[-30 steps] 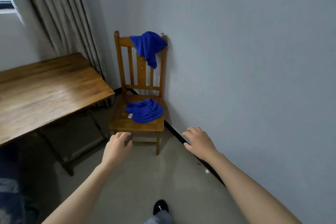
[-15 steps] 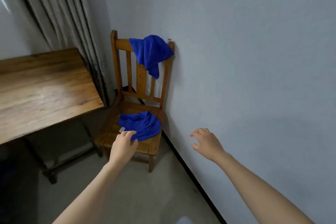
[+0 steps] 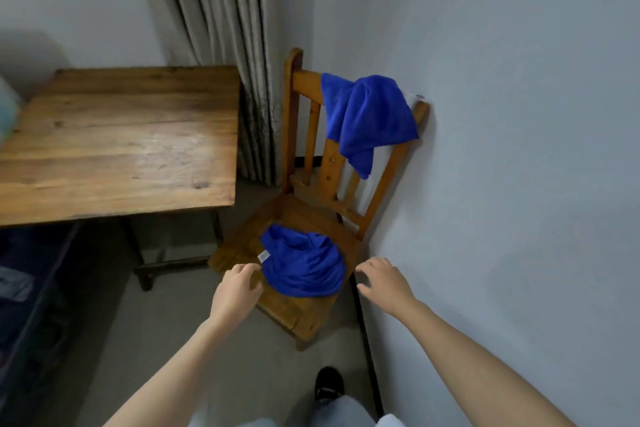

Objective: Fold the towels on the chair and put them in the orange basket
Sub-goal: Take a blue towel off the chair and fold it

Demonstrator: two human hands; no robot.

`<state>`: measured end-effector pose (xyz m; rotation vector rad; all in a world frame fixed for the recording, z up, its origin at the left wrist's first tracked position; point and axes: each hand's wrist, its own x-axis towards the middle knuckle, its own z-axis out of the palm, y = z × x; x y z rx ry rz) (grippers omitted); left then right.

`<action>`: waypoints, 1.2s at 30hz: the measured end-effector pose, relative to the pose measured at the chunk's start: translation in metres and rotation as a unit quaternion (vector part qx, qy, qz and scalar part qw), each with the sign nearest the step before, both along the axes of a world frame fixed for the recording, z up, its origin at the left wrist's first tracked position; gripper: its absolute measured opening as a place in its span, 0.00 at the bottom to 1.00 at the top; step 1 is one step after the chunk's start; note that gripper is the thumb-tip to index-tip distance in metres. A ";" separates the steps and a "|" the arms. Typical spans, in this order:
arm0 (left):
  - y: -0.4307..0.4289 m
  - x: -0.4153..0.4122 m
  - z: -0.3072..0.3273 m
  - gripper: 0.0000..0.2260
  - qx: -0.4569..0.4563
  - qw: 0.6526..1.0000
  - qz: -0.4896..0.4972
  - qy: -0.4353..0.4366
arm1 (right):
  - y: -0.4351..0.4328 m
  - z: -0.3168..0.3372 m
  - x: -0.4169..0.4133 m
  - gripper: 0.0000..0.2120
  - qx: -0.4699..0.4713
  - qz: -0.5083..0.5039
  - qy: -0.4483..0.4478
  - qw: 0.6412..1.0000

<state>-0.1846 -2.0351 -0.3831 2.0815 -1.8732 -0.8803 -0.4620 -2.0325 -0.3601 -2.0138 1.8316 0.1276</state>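
A wooden chair (image 3: 346,215) stands against the right wall. One blue towel (image 3: 367,118) hangs over the top of its backrest. A second blue towel (image 3: 304,263) lies crumpled on the seat, with a small white label at its left edge. My left hand (image 3: 235,291) hovers just left of the seat towel, fingers apart, holding nothing. My right hand (image 3: 384,281) is just right of that towel, near the seat's right edge, also open and empty. No orange basket is in view.
A wooden table (image 3: 121,146) stands to the left of the chair, with a grey curtain (image 3: 221,28) behind. The pale wall (image 3: 519,149) runs close along the right. My dark shoe (image 3: 329,381) is on the grey floor below the chair.
I have stepped closer to the chair. Both hands have moved in and now flank the seat towel; the right hand came in from the wall side.
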 end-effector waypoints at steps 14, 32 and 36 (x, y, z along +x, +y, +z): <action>-0.031 -0.024 -0.118 0.16 0.132 0.984 -0.027 -0.113 | -0.056 -0.157 0.009 0.12 0.079 0.062 -0.041 0.994; -0.074 -0.040 -0.309 0.21 0.057 0.947 -0.241 -0.205 | -0.085 -0.332 0.034 0.21 -0.012 0.156 0.064 0.986; -0.071 -0.033 -0.297 0.16 0.019 0.952 -0.226 -0.205 | -0.087 -0.323 0.032 0.22 0.016 0.167 0.072 0.983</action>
